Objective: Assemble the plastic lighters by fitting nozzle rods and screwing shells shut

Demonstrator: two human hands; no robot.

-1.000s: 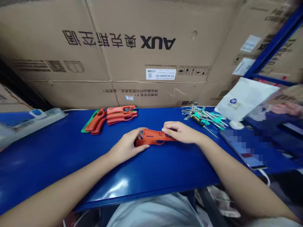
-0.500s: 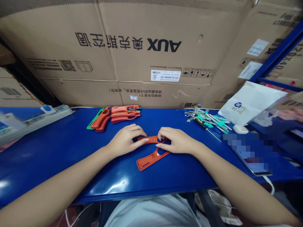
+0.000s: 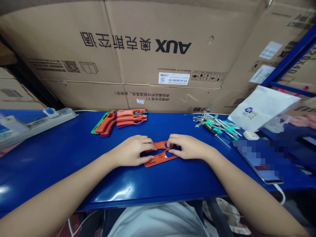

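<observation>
Two flat orange plastic shell halves (image 3: 160, 154) lie side by side on the blue table (image 3: 61, 154), right in front of me. My left hand (image 3: 132, 151) rests on their left ends, fingers curled down over the plastic. My right hand (image 3: 186, 147) pinches the right end of the farther half between thumb and fingertips. The parts of the halves under my fingers are hidden.
A pile of orange handle shells with one green piece (image 3: 118, 120) lies behind to the left. Screwdrivers with teal handles (image 3: 217, 125) lie at the right, beside a white paper bag (image 3: 261, 107) and a phone (image 3: 259, 158). A power strip (image 3: 37, 123) sits far left. Cardboard boxes (image 3: 148, 56) wall the back.
One second ago both hands held a single closed orange shell. It then came apart into two halves, and the nearer half has now been drawn back up beside the farther one.
</observation>
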